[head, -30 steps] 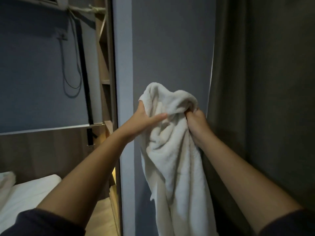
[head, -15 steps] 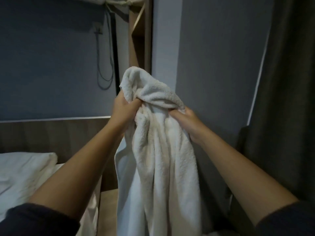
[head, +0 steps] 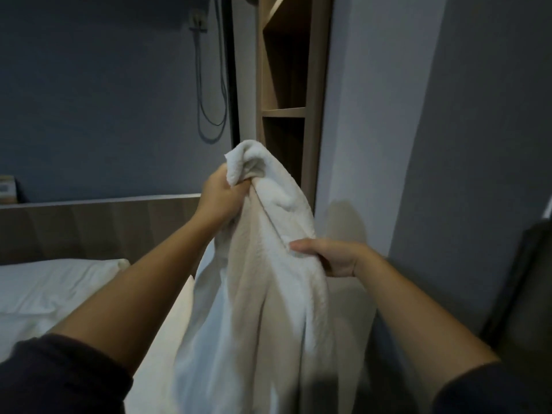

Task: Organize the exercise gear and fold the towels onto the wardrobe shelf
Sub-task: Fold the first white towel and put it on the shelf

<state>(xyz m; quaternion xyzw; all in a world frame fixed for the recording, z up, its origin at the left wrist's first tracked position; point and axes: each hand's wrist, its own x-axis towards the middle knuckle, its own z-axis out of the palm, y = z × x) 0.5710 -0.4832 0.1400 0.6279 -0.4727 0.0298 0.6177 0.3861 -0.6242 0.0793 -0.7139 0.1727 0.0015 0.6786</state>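
A white towel [head: 268,294] hangs in the air in front of the person, gripped by both hands. The left hand [head: 219,197] is clenched round the bunched top, a tuft of cloth sticking up above its fist. The right hand [head: 334,258] is lower and to the right, its thumb and fingers pinching the towel's edge. The cloth drops in loose folds between the two forearms and runs out of view at the bottom. Behind the tuft stands an open wooden shelf [head: 283,112]. A bed [head: 44,288] with white sheets lies to the left. A small box [head: 6,189] sits on the headboard [head: 89,225]; its label is too blurred to read.
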